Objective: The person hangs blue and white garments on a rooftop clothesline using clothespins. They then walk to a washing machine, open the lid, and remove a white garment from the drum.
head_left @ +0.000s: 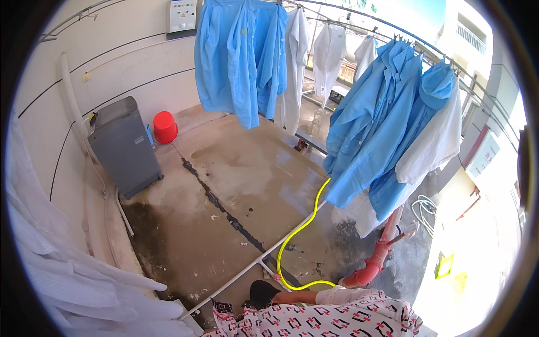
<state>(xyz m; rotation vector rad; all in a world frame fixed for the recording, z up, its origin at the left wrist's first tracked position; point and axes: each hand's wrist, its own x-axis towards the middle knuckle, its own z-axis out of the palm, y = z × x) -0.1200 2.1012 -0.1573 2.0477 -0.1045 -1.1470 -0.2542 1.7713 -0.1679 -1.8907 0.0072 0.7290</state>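
Note:
Neither of my hands shows in the head view. At the lower edge are my patterned white shirt [337, 320] and one foot in a black shoe [263, 294]. White garments [73, 275] hang close by on the left. Ahead, blue jackets [238, 56] hang from a rail at the back. More blue jackets [373, 118] hang on the right, with a blue cap [437, 85] and a white garment [431, 149] at their near end.
A grey washing machine [124, 149] stands by the left wall, with a red bucket [165, 127] beside it. Near my foot, a yellow hose [285, 247] crosses a thin white pipe [238, 274] on the wet floor. A thick red pipe [373, 264] is at right.

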